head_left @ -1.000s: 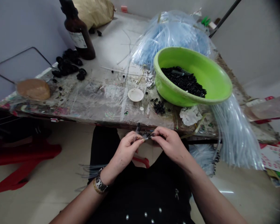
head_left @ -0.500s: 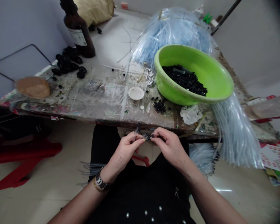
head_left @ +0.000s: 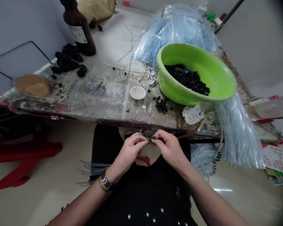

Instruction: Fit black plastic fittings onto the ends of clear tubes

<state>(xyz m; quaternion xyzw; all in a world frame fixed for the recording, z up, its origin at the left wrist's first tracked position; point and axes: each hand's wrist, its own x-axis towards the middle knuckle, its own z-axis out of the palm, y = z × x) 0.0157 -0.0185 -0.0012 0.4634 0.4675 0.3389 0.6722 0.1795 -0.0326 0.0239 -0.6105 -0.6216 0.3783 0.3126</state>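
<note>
Black small part [head_left: 150, 137] pinched between fingers of left hand [head_left: 129, 150], right hand [head_left: 170, 147]; bottle [head_left: 79, 29] label unreadable.

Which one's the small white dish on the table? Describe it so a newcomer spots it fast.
Start at the big green basin of black bits on the table. Just left of its base lies the small white dish, round and shallow. It is the only pale disc there; the loose black bits beside it are dark and tiny.
</note>
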